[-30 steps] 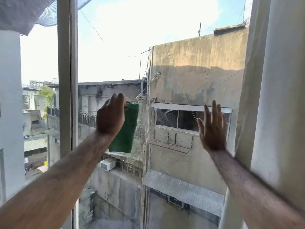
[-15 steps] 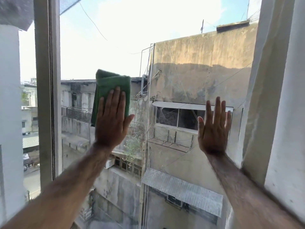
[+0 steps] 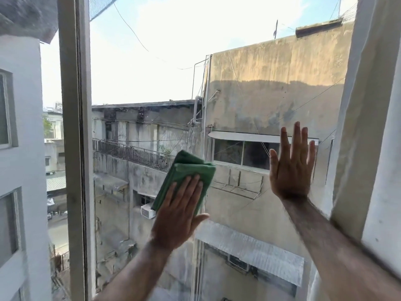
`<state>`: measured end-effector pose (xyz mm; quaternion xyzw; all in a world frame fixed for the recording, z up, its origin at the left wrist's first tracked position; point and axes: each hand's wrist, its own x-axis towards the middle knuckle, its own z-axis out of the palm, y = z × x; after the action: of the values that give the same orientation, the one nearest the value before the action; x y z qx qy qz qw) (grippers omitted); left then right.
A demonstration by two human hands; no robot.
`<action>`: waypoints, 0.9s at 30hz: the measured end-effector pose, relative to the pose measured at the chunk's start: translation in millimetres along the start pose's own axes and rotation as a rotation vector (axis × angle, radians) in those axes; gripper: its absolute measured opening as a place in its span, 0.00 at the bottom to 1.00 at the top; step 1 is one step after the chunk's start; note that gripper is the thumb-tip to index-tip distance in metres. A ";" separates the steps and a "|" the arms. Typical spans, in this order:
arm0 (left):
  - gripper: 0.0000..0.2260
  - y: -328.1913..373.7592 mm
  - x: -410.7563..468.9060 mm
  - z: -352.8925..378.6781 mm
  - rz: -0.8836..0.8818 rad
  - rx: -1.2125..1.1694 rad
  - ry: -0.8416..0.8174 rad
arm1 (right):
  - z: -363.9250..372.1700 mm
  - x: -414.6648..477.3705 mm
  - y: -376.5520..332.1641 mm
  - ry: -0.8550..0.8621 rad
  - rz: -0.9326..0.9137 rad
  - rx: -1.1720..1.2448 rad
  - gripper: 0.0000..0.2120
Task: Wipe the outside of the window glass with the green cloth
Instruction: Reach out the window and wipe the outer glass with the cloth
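Observation:
The folded green cloth [image 3: 186, 177] lies flat against the window glass [image 3: 141, 72] near the middle of the pane. My left hand [image 3: 180, 213] presses on the cloth's lower part with fingers stretched out and covers some of it. My right hand [image 3: 291, 166] is spread flat on the glass to the right, fingers pointing up, holding nothing. Both forearms reach up from the bottom of the view.
A pale vertical window frame [image 3: 73, 148] stands at the left of the pane. A white wall or curtain edge [image 3: 368, 127] borders the right side. Through the glass are concrete buildings, a railing, awnings and a street far below.
My left hand slid the green cloth down and to the right across the glass, from the upper left toward the pane's middle. My right hand stayed flat on the glass.

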<state>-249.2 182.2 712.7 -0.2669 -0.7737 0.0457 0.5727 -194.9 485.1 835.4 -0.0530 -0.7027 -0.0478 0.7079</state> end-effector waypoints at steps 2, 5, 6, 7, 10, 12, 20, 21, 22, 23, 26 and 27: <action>0.37 -38.4 -10.0 -6.5 -0.142 -0.016 -0.003 | 0.8 -0.2 -0.8 0.010 0.003 -0.004 0.29; 0.39 -77.6 46.8 -27.4 -0.462 -0.080 0.053 | 3.1 -0.2 -1.5 0.022 0.012 -0.018 0.29; 0.40 -83.0 76.2 -36.6 -0.544 -0.103 0.087 | 3.5 -0.6 -1.8 0.021 0.013 -0.020 0.29; 0.41 -83.9 107.2 -45.5 -0.604 -0.122 0.125 | 4.0 -1.4 -1.6 0.017 0.013 -0.019 0.29; 0.46 -68.0 192.1 -70.2 -0.643 -0.154 0.211 | 6.3 -3.5 0.2 0.012 0.011 -0.001 0.29; 0.47 -42.2 229.7 -77.0 -0.535 -0.150 0.232 | 9.4 -2.8 2.6 0.015 0.005 0.001 0.29; 0.45 61.2 148.9 -19.7 0.043 -0.069 0.181 | 5.8 -2.1 2.8 0.001 -0.004 -0.023 0.29; 0.45 55.5 130.4 -15.1 0.082 -0.033 0.162 | 3.8 -1.5 2.5 -0.008 0.000 -0.018 0.29; 0.44 43.7 116.1 -12.1 0.122 0.011 0.149 | 1.9 -1.7 1.7 -0.015 0.002 -0.011 0.29; 0.44 26.6 106.6 -10.8 0.153 0.057 0.147 | 0.1 -2.2 0.6 -0.020 0.004 0.000 0.29; 0.43 -34.2 102.8 -18.5 0.045 0.105 0.170 | -2.5 -0.7 -2.2 -0.032 0.011 0.018 0.29; 0.42 -51.3 105.8 -22.5 -0.068 0.086 0.176 | -3.1 -0.7 -3.0 -0.033 0.013 0.019 0.29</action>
<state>-268.5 182.4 830.8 -0.2188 -0.7262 0.0356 0.6507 -192.3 481.7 834.7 -0.0517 -0.7142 -0.0356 0.6971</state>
